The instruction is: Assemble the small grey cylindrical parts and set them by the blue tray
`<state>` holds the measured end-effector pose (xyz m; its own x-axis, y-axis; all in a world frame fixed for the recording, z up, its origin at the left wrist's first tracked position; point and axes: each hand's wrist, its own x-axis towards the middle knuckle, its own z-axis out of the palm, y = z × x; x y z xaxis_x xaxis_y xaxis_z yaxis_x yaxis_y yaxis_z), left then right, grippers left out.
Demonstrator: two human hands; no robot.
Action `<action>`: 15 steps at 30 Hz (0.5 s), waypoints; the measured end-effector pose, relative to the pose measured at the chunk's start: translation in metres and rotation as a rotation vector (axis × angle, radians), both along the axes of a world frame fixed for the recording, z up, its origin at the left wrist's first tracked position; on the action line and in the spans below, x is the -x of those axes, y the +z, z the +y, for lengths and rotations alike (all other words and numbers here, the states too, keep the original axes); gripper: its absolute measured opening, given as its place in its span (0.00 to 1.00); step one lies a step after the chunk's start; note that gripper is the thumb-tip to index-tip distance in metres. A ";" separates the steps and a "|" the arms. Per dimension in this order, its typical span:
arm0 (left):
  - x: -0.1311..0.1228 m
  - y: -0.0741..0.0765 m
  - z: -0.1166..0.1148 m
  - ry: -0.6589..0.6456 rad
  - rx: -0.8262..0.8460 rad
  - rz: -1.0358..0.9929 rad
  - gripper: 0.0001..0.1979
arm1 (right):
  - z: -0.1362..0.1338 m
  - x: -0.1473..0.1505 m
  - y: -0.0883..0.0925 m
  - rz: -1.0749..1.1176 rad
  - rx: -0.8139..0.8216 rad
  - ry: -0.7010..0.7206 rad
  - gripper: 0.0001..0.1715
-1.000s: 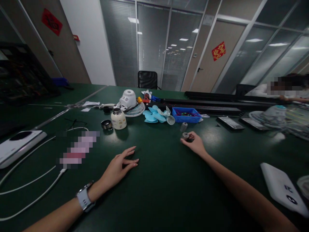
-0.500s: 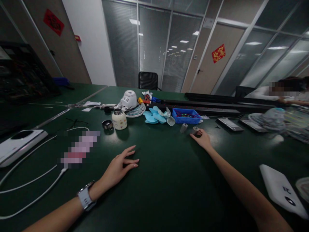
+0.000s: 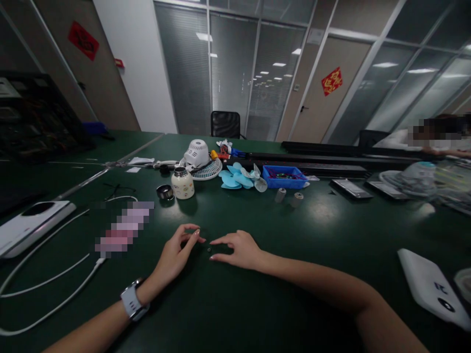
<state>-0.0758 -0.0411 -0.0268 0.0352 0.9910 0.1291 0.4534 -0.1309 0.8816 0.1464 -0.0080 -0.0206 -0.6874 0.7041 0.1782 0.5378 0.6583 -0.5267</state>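
The person's right hand [image 3: 243,251] is unclosed, thumb and forefinger parted. A tiny, round, metallic-looking piece [image 3: 209,250] lies on the dark green tabletop [image 3: 235,304] just off those two fingertips, roughly level with the gap between them and not gripped. On its other side, the left hand [image 3: 177,254] has its thumb and fingertips drawn close together, near the piece; whether they pinch anything I cannot tell.

Green surface stretches from the right hand toward the viewer and, rightward, to a white rounded slab-shaped device [image 3: 430,287]. Beyond that hand and to its right stand two short grey cylinders, a nearer one [image 3: 298,199] and a farther one [image 3: 280,195], side by side and apart. Straight beyond the left hand stands a cream patterned bottle [image 3: 183,185]. The table's far edge runs well past both hands.
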 end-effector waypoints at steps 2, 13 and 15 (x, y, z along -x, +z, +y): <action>0.000 0.001 -0.001 -0.014 -0.011 -0.007 0.17 | 0.004 0.015 -0.007 0.005 -0.015 -0.009 0.26; 0.001 0.001 -0.001 -0.042 0.018 0.071 0.16 | 0.045 -0.086 0.021 0.291 -0.033 -0.462 0.23; 0.000 0.001 -0.002 -0.053 0.024 0.075 0.17 | 0.068 -0.139 0.032 0.273 -0.162 -0.754 0.29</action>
